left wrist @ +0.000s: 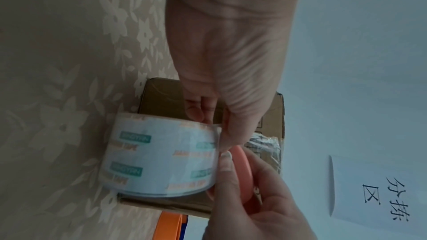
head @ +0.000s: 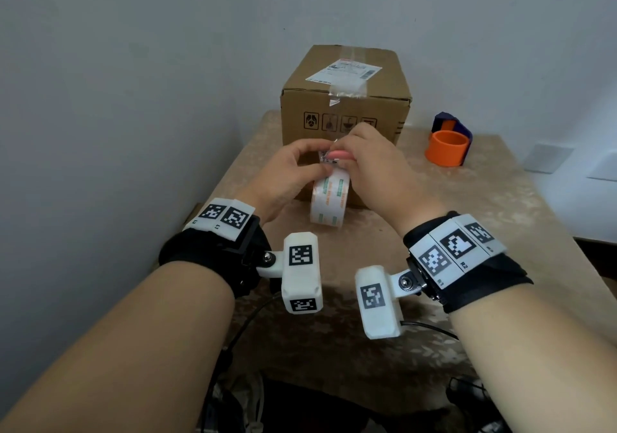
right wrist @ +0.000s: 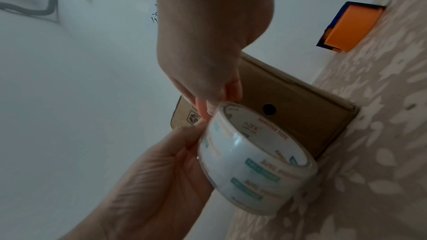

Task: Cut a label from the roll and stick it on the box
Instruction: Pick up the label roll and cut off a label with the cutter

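A roll of clear label tape [head: 329,202] with green and orange print hangs just above the table in front of a brown cardboard box [head: 347,99]. My left hand [head: 315,165] grips the roll at its top, thumb and fingers pinching the loose end [left wrist: 217,130]. My right hand [head: 350,160] holds a small pink cutter [head: 339,156] against the roll's top edge, right beside the left fingertips. In the right wrist view the roll [right wrist: 249,161] sits between both hands, with the box [right wrist: 300,101] behind it. The cutter's blade is hidden.
The box carries a white shipping label [head: 344,70] and clear tape on its top. An orange and blue tape dispenser [head: 447,145] stands at the back right of the beige flowered table [head: 467,215]. White walls close in on the left and behind.
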A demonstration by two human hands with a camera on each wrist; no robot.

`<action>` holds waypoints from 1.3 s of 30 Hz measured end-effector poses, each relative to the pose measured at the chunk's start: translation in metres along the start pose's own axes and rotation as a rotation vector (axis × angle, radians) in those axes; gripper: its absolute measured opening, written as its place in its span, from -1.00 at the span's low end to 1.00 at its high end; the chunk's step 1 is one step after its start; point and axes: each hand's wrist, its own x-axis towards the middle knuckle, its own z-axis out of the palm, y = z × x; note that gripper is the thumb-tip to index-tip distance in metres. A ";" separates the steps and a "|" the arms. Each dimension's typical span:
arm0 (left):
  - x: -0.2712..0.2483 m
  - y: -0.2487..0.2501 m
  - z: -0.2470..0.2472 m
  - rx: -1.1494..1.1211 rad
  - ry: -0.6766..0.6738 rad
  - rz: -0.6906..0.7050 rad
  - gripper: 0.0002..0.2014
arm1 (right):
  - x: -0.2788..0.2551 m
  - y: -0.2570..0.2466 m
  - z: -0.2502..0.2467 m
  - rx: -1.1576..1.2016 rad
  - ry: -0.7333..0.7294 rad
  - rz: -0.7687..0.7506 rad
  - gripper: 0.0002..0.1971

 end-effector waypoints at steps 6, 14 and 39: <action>0.001 -0.002 -0.001 0.006 -0.005 0.006 -0.60 | 0.006 -0.003 0.002 -0.097 -0.020 -0.041 -0.78; 0.002 -0.003 0.000 0.001 0.001 0.002 -0.61 | 0.004 0.002 -0.005 -0.142 -0.035 -0.021 -0.75; -0.019 0.017 0.004 0.090 -0.040 -0.030 -0.54 | -0.016 0.036 -0.016 0.079 -0.012 0.234 -0.75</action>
